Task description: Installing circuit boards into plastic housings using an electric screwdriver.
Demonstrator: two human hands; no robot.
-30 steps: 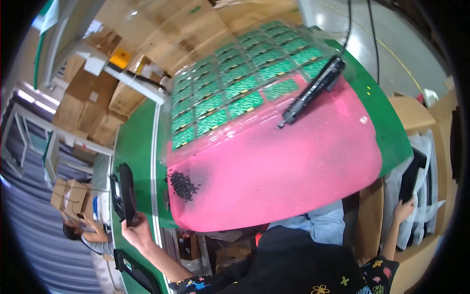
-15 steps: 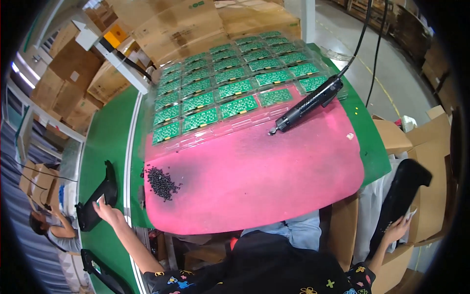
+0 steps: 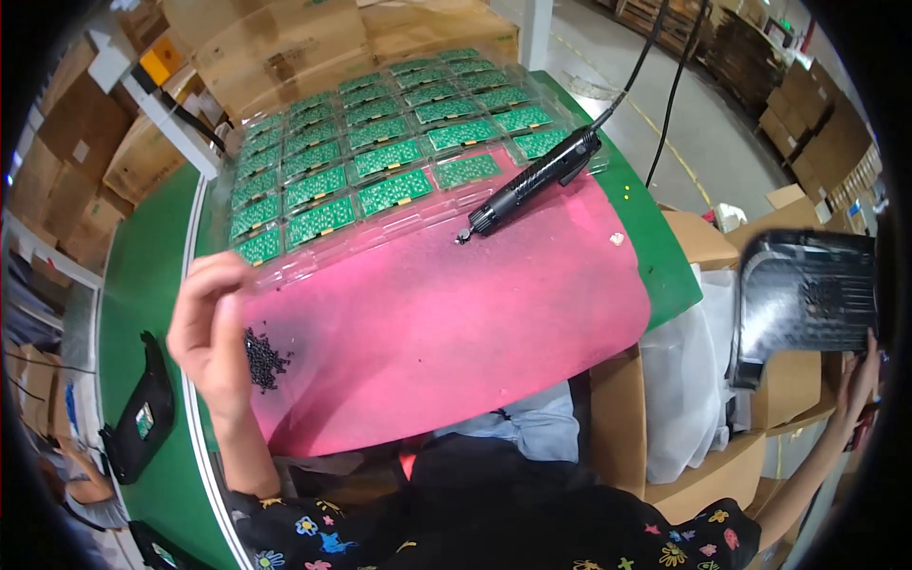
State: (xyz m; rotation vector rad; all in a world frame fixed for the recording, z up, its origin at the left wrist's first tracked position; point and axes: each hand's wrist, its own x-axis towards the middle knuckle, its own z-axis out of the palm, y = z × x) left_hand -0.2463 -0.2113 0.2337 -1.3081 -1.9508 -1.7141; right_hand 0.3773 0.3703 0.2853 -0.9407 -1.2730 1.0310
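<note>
Head view: black ribbed housing [image 3: 793,290] at right of frame, its lower right edge gripped by your right hand [image 3: 858,378]. Your left hand [image 3: 211,332], raised at left of frame, has half-spread, bent fingers, near small black screws [image 3: 265,361] on the pink mat [image 3: 456,328].

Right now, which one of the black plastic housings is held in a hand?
The black housing at the far right, held by the right hand; the two left housings lie on the green surface.
</note>
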